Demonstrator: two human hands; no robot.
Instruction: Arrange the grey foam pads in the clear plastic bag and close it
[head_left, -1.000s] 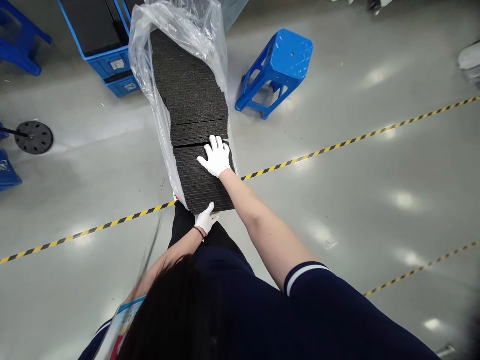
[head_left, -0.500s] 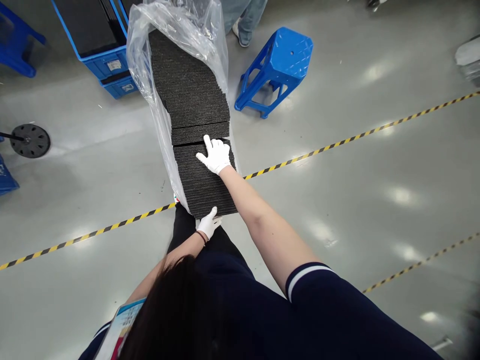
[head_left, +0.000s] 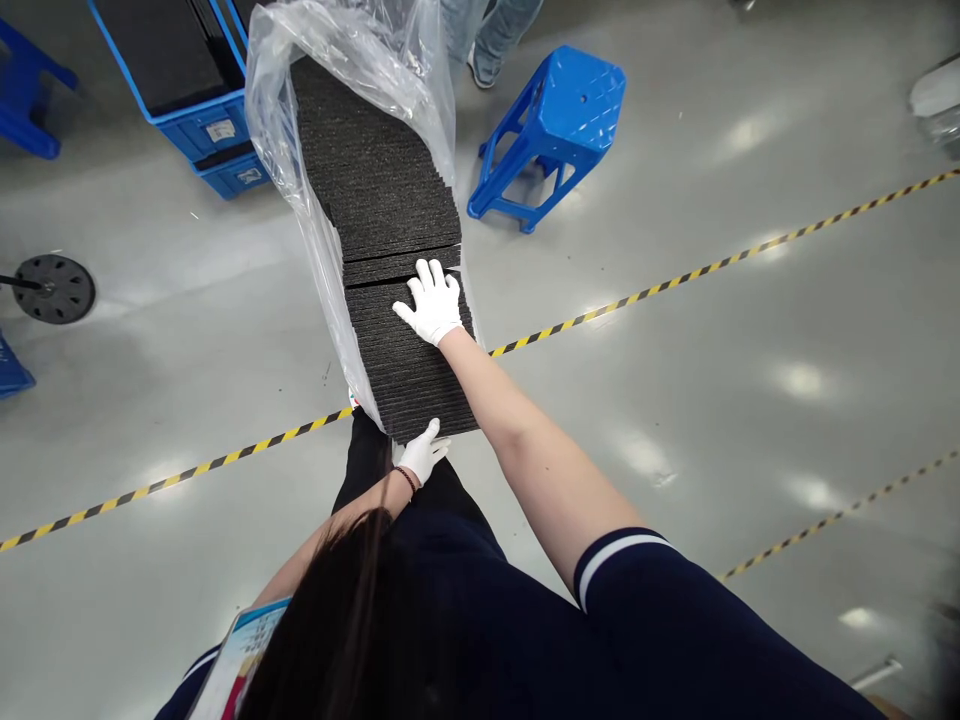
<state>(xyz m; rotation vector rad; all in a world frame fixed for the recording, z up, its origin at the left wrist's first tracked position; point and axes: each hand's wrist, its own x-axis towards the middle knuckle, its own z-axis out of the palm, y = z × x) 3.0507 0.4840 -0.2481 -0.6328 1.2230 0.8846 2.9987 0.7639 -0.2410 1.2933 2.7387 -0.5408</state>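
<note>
A long stack of black foam sheets (head_left: pixel 405 370), packed on edge in a close row, is seen from above, directly in front of the wearer's body. The far end and left side of the stack are wrapped in a clear plastic bag (head_left: pixel 319 270), while its near end is left uncovered. The white-gloved right hand (head_left: pixel 433 302) is laid palm down on the stack, thumb and fingers held wide, with the fingertips just beside a narrow split between the sheets. The white-gloved left hand (head_left: pixel 424 455) is placed at the near end, its thumb raised against the last sheets; whether anything is gripped cannot be told. What bears the stack from below is hidden. Beyond the stack to the right, a blue plastic stool (head_left: pixel 581 95) is seen; beyond it to the left, a blue crate (head_left: pixel 199 130) is filled with black material. The step in hand is judged to be one of steadying and squaring the sheets. For the next move, even pressure from both hands seems to be called for, so that the split is not widened and nothing is spilled from the uncovered end.
</note>
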